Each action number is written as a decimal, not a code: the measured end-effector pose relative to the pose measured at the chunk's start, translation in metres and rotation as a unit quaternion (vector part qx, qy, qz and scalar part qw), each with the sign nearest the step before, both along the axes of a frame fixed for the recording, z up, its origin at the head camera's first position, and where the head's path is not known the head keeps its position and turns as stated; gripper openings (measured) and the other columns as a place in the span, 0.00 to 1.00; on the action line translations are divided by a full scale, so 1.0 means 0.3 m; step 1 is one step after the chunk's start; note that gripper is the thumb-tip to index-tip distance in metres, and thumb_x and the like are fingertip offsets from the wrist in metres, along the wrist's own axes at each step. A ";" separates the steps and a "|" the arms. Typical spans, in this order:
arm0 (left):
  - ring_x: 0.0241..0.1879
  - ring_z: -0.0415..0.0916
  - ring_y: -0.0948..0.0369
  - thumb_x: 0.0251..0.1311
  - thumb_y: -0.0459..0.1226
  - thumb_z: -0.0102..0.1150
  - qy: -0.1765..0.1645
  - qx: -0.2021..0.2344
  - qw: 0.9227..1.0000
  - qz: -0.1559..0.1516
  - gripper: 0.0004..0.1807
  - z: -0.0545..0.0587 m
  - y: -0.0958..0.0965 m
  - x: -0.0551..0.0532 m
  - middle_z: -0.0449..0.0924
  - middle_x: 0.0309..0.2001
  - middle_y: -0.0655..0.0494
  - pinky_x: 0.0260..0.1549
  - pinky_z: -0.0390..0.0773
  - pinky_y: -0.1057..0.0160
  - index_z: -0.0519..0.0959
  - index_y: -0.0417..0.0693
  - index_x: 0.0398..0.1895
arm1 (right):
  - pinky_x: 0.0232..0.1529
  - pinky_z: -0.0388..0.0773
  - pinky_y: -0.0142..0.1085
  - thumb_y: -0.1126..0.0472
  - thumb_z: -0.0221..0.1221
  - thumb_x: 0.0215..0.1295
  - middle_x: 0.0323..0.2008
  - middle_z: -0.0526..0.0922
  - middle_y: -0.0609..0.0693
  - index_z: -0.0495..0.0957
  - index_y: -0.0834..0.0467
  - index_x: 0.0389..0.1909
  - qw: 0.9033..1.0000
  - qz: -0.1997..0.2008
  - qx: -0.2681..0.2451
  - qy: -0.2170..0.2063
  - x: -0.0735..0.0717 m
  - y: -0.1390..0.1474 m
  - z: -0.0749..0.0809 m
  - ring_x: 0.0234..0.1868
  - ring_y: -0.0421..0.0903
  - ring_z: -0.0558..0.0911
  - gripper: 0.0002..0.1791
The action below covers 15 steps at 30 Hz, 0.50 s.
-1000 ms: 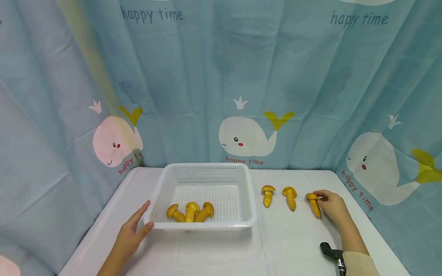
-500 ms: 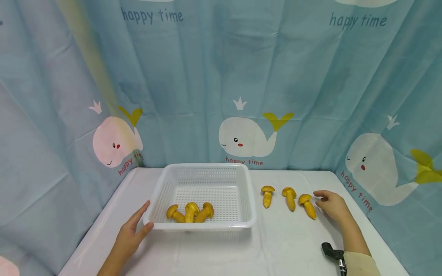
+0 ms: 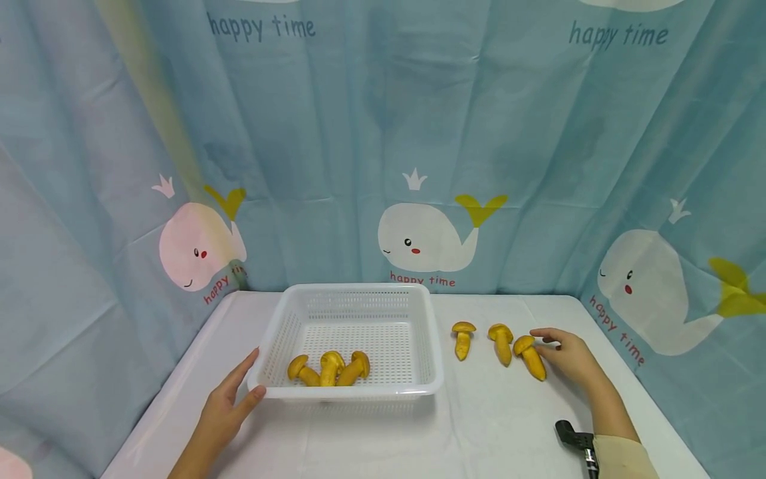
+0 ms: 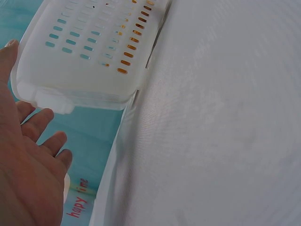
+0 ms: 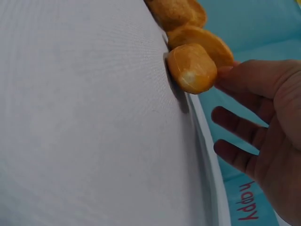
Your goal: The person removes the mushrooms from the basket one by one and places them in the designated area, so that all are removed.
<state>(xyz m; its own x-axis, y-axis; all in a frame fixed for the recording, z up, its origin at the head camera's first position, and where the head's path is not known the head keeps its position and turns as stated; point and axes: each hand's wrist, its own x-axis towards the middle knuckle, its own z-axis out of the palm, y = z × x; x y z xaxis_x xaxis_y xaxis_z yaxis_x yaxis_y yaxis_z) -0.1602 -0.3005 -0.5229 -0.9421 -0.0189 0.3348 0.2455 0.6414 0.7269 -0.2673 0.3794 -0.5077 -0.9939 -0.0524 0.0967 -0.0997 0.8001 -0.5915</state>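
A white perforated plastic basket [image 3: 359,391] stands on the table with three yellow-brown mushrooms [image 3: 328,368] lying along its near side. My left hand [image 3: 224,406] rests at the basket's left end, fingers extended and thumb near the front corner; the left wrist view shows this hand [image 4: 28,155] beside the basket wall [image 4: 70,70]. To the right, three more mushrooms lie in a row. My right hand [image 3: 568,356] touches the rightmost mushroom [image 3: 530,359] with its thumb and forefinger at the cap's side. In the right wrist view, its other fingers [image 5: 235,123] are loosely bent.
Right of the basket lie the other two mushrooms, one nearer the basket [image 3: 463,341] and a middle one [image 3: 501,344]. A black device [image 3: 574,439] is at the right wrist. A blue whale-print curtain [image 3: 359,166] surrounds the white table [image 3: 371,446].
The rightmost mushroom has shifted left, closer to the middle one. My right hand came away from it, then moved left to touch it again. The left hand and basket stay put.
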 end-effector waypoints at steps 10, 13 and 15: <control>0.75 0.49 0.78 0.69 0.39 0.63 -0.008 0.005 1.000 -0.003 0.40 0.002 -0.003 -0.003 0.60 0.78 0.53 0.58 0.52 0.89 0.58 0.66 0.81 | 0.63 0.74 0.61 0.59 0.61 0.74 0.60 0.82 0.61 0.81 0.56 0.61 0.999 0.008 -0.039 -0.009 0.001 -0.011 -0.003 0.63 0.64 0.75 0.18; 0.72 0.47 0.85 0.69 0.39 0.63 -0.004 0.010 1.000 -0.007 0.40 0.000 -0.005 -0.005 0.61 0.78 0.51 0.59 0.52 0.89 0.59 0.65 0.81 | 0.61 0.75 0.60 0.59 0.61 0.74 0.59 0.82 0.61 0.82 0.56 0.60 0.999 0.004 -0.039 -0.008 -0.002 -0.007 -0.007 0.62 0.63 0.76 0.16; 0.72 0.47 0.86 0.69 0.38 0.64 0.002 0.012 1.000 -0.008 0.39 -0.002 -0.006 -0.005 0.61 0.78 0.49 0.60 0.52 0.89 0.60 0.63 0.80 | 0.60 0.76 0.59 0.58 0.61 0.73 0.59 0.82 0.61 0.82 0.55 0.59 0.999 0.001 -0.032 -0.008 -0.003 -0.001 -0.011 0.60 0.62 0.77 0.16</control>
